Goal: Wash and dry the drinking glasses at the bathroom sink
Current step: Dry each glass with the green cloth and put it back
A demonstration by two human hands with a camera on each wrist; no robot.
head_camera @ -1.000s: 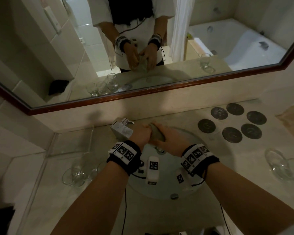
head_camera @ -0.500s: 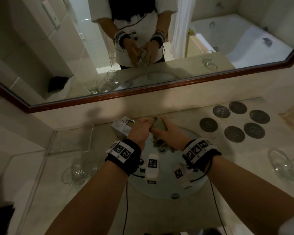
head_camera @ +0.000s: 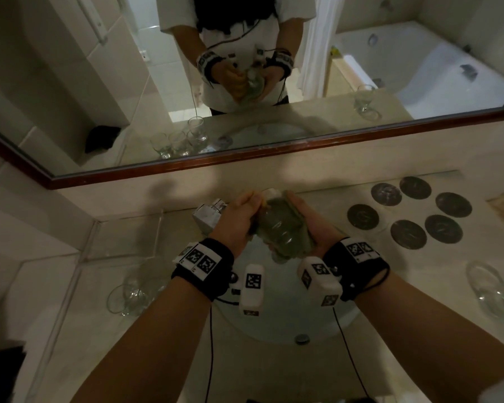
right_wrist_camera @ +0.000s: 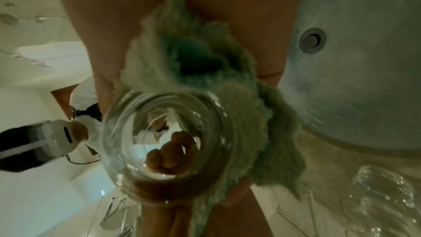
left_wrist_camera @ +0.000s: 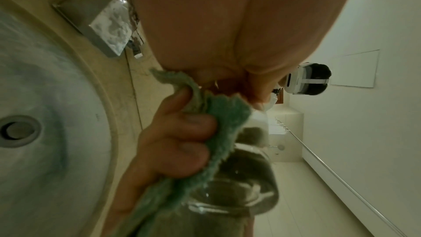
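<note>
Over the round sink basin (head_camera: pixel 277 312), at the tabletop's (head_camera: pixel 419 292) centre, both hands are working a green terry cloth (head_camera: pixel 296 237) around a clear drinking glass (head_camera: pixel 277 228). The right hand (head_camera: pixel 317 225), at 3 o'clock of the glass, is cupping it through cloth; the left hand (head_camera: pixel 239 219), at 9 o'clock, is pinching cloth against it. Wet glass is probably slick and fragile, so gripping the wall through cloth looks safest.

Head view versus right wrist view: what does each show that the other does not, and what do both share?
Only the head view shows the six dark round coasters, the metal tap, the wood-framed mirror and the left hand gripping the cloth. Only the right wrist view looks straight into the mouth of the glass. Both show the clear drinking glass wrapped in the green fluffy cloth, held by the right hand above the round white sink.
</note>
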